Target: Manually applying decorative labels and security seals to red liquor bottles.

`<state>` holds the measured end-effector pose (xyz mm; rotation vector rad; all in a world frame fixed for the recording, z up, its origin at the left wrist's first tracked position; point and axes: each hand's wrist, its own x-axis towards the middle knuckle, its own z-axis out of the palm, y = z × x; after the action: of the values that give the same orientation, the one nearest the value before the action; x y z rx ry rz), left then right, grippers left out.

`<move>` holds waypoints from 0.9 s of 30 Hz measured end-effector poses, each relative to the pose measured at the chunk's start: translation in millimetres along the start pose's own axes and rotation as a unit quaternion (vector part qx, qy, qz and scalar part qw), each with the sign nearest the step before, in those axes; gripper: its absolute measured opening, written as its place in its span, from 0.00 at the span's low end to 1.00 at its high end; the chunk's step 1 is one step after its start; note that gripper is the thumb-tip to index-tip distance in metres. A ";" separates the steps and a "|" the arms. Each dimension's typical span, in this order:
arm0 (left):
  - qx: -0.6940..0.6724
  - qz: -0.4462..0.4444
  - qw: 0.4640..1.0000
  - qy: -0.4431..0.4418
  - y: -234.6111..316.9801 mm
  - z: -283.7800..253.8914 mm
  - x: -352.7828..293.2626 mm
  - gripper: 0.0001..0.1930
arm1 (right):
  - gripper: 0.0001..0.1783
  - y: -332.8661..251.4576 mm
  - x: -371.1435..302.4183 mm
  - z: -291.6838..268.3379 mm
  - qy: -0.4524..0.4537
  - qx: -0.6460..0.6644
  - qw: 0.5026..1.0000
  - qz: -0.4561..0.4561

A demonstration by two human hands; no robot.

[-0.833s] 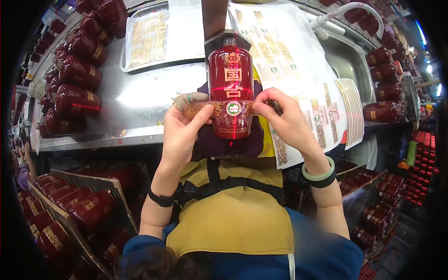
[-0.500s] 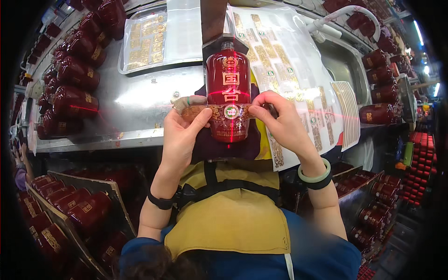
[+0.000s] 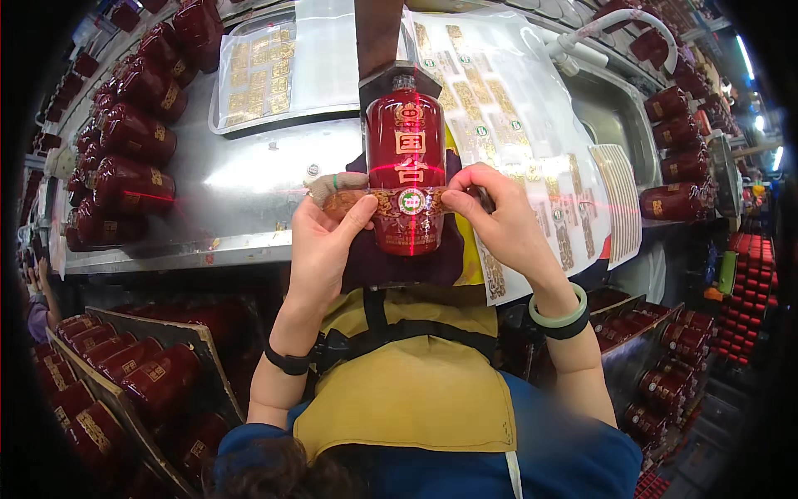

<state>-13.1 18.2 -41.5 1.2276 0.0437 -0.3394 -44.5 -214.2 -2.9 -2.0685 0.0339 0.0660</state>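
A dark red glass bottle (image 3: 428, 150) lies on its back before me, neck away, with gold characters on its front and its neck at a dark notched block (image 3: 378, 83). Across its lower part runs a gold patterned label strip (image 3: 432, 201) with a round green-and-white emblem. My left hand (image 3: 327, 237), with covers on some fingers, pinches the strip's left end against the bottle's side. At the right end, my right hand (image 3: 496, 208) pinches the strip between thumb and forefinger. Red light lines cross on the bottle. Dark cloth (image 3: 357, 264) lies beneath it.
Sheets of gold labels (image 3: 532, 137) lie to the right, beside a striped sheet (image 3: 617, 204) and a sink (image 3: 619, 108) with a white curved pipe (image 3: 615, 18). A tray (image 3: 218, 121) with more labels stands far left. Red bottles (image 3: 133, 183) line the left; crates (image 3: 199, 337) flank me below.
Both hands stay at the strip's ends with almost no movement. The strip appears to lie slightly flatter and straighter across the bottle.
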 end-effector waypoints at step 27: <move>-0.009 0.006 1.000 -0.001 0.8 1.9 -0.7 0.14 | 0.10 -5.5 -2.9 2.7 0.008 0.020 0.999 0.026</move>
<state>-13.8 16.9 -40.0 1.2090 0.0378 -0.3293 -47.2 -209.1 0.8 -2.0275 0.0982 0.0790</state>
